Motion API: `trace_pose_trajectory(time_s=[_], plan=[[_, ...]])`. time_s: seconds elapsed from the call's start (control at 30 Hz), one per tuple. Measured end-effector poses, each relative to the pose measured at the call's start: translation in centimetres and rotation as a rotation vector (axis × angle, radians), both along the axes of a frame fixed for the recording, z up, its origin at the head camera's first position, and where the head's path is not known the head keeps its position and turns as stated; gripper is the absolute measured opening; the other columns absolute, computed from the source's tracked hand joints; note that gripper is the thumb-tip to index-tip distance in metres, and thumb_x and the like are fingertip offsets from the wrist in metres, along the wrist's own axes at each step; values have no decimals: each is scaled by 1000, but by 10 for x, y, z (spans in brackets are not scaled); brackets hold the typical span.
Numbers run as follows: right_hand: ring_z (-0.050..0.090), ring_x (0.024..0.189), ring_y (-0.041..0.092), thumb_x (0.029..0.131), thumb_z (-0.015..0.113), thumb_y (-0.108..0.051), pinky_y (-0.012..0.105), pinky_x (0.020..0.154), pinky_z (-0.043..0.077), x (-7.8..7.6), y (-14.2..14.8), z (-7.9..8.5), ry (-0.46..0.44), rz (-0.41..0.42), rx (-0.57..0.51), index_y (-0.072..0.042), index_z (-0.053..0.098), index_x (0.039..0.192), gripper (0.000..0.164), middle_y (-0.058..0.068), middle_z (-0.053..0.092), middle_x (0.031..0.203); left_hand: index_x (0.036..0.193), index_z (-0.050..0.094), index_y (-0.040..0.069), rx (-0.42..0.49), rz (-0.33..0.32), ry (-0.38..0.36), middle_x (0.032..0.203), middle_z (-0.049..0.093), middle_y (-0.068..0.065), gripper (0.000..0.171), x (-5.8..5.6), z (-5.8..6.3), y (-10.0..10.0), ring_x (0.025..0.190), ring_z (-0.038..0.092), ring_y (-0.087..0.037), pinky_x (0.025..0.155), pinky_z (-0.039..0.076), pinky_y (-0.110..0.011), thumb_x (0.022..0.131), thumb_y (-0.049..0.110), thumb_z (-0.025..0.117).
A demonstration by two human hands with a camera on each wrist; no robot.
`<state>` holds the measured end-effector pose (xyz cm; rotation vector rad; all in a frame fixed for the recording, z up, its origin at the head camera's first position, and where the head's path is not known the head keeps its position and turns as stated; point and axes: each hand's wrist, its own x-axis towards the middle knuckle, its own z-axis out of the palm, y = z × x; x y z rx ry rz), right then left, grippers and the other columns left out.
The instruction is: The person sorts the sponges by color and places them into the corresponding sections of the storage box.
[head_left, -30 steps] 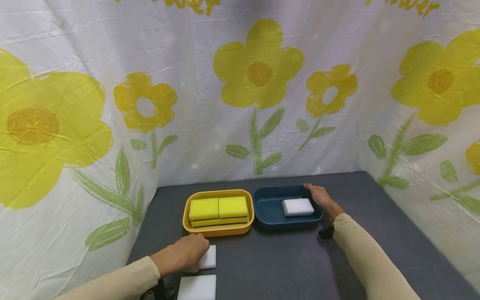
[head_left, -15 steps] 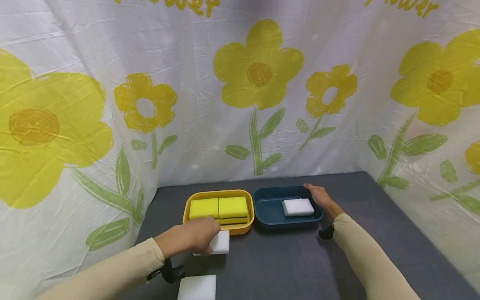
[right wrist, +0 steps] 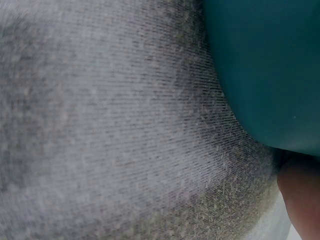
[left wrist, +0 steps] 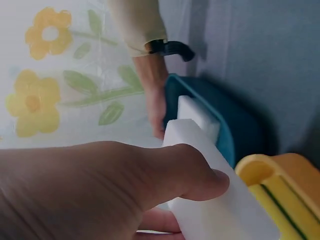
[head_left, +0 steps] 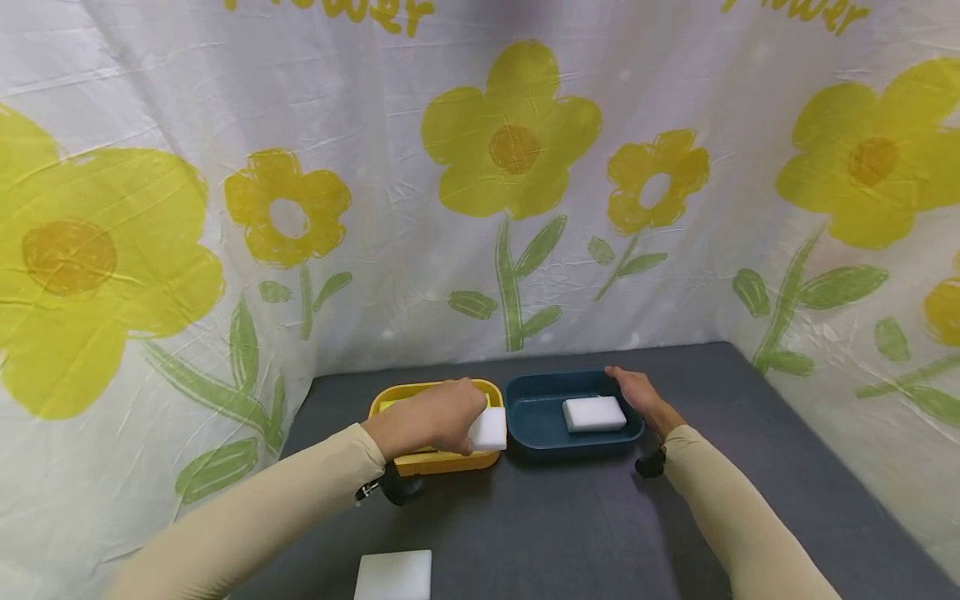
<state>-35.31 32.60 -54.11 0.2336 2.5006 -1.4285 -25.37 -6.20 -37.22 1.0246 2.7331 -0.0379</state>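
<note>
My left hand (head_left: pixel 435 417) pinches a white sponge (head_left: pixel 489 429) between thumb and fingers, above the front right part of the yellow tray (head_left: pixel 442 462). In the left wrist view the thumb presses on the broad face of this sponge (left wrist: pixel 225 210). Beside the yellow tray stands a dark blue tray (head_left: pixel 536 417) with a white sponge (head_left: pixel 594 414) inside. My right hand (head_left: pixel 639 396) rests against the right end of the blue tray, fingers along its side. In the right wrist view only a fingertip (right wrist: pixel 302 192) shows beside the blue wall (right wrist: pixel 270 75).
Yellow sponges with dark scouring layers (left wrist: pixel 282 205) lie in the yellow tray, mostly covered by my left hand. Another white sponge (head_left: pixel 393 577) lies on the dark grey table (head_left: pixel 540 533) near the front. A flower-printed curtain (head_left: pixel 390 208) stands behind and at both sides.
My left hand has lifted a white sponge from the table and carried it forward and right, over the yellow tray. The right hand has stayed at the blue tray.
</note>
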Motion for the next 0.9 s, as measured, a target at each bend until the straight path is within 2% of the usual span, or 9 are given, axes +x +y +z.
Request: trace_pose_trajectory(time_s=[0.17, 0.4, 0.67, 0.9], plan=[[14, 166, 52, 116, 39, -54, 67, 134, 16, 0, 0, 3, -22, -6, -4, 5, 31, 169, 80, 31, 16, 179, 125, 75, 7, -10, -20, 41, 114, 75, -10, 51, -12, 4, 21, 98, 73, -23, 87, 65, -38, 87, 32, 96], [15, 166, 51, 115, 40, -55, 65, 134, 15, -1, -1, 3, -14, -23, -17, 5, 32, 169, 81, 31, 17, 179, 131, 74, 9, -54, 15, 77, 118, 75, -9, 53, -20, 4, 53, 100, 74, -24, 85, 65, -39, 89, 34, 94], [19, 165, 52, 115, 39, -51, 66, 134, 17, -2, 0, 1, 14, -22, -4, 7, 36, 167, 77, 32, 22, 177, 129, 75, 11, -56, 15, 65, 115, 76, -6, 48, -31, -10, 82, 94, 72, -20, 83, 65, -35, 90, 32, 92], [18, 166, 51, 116, 39, -54, 65, 134, 16, 1, 0, 2, -6, -17, -4, 5, 35, 168, 79, 31, 20, 178, 127, 76, 13, -60, 59, 74, 112, 74, -4, 44, -42, -28, 98, 93, 71, -22, 83, 63, -36, 90, 32, 92]])
